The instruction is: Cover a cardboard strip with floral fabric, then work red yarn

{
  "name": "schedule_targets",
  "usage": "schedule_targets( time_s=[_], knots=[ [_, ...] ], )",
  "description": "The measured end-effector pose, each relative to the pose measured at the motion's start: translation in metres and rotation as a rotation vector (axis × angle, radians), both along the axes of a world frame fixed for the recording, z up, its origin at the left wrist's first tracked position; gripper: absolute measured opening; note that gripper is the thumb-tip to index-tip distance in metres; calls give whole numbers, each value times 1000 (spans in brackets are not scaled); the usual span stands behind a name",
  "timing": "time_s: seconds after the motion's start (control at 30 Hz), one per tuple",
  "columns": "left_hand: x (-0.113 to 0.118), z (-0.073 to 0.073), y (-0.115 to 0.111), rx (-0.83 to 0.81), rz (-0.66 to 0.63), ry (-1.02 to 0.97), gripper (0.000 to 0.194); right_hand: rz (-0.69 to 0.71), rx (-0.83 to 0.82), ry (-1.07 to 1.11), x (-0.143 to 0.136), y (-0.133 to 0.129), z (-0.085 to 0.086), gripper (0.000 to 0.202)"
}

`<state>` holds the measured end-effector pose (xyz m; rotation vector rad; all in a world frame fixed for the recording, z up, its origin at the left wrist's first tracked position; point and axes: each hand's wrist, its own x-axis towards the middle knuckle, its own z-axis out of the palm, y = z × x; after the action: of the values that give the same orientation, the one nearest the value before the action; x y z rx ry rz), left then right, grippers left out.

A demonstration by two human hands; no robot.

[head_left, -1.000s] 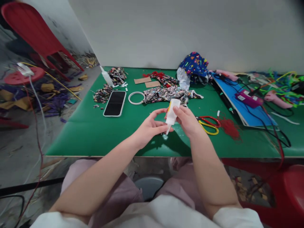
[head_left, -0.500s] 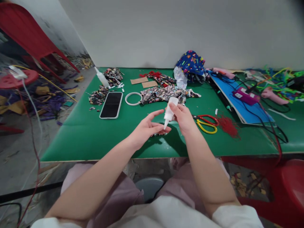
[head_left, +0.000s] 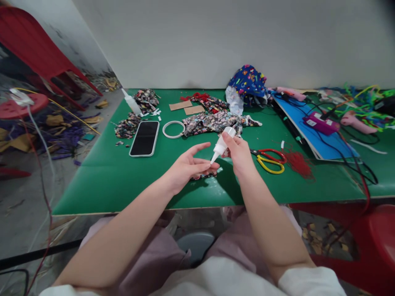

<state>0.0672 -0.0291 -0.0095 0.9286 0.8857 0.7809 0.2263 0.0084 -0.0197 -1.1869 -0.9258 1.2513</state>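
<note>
My right hand [head_left: 240, 153] is wrapped round a white glue bottle [head_left: 220, 146], tilted with its narrow nozzle pointing down and left. The nozzle tip meets the thumb and fingertips of my left hand [head_left: 184, 167]. The left thumb presses against the fingers while the index finger stretches out; what lies in this pinch is too small to make out. Just beneath the left fingers, a small piece of floral fabric [head_left: 204, 176] shows in part. A bit of similar print appears behind the right fingers. Beyond the hands lies a longer floral fabric strip [head_left: 210, 123].
On the green table [head_left: 101, 176] are a phone [head_left: 145, 139], a white ring [head_left: 173, 129], a second bottle [head_left: 132, 102] and floral scraps [head_left: 127, 126]. Scissors [head_left: 271, 161], red threads [head_left: 298, 163], a blue folder [head_left: 324, 148] and a purple cabled box [head_left: 321, 122] lie right.
The bottle has tilted further and its nozzle tip has shifted slightly left along the left fingers. More of the floral piece shows beneath the left hand.
</note>
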Motion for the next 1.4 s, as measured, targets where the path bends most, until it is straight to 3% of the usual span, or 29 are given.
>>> schedule_targets(
  time_s=[0.37, 0.77, 1.4],
  knots=[
    [-8, -8, -3, -64, 110, -223, 75, 9, 49, 17, -8, 5, -9, 40],
    [-11, -11, -3, -84, 152, -251, 65, 30, 108, 27, -15, 4, -9, 37],
    [-12, -8, -2, -112, 153, -217, 57, 12, 70, 89, -15, 2, -7, 37]
  ],
)
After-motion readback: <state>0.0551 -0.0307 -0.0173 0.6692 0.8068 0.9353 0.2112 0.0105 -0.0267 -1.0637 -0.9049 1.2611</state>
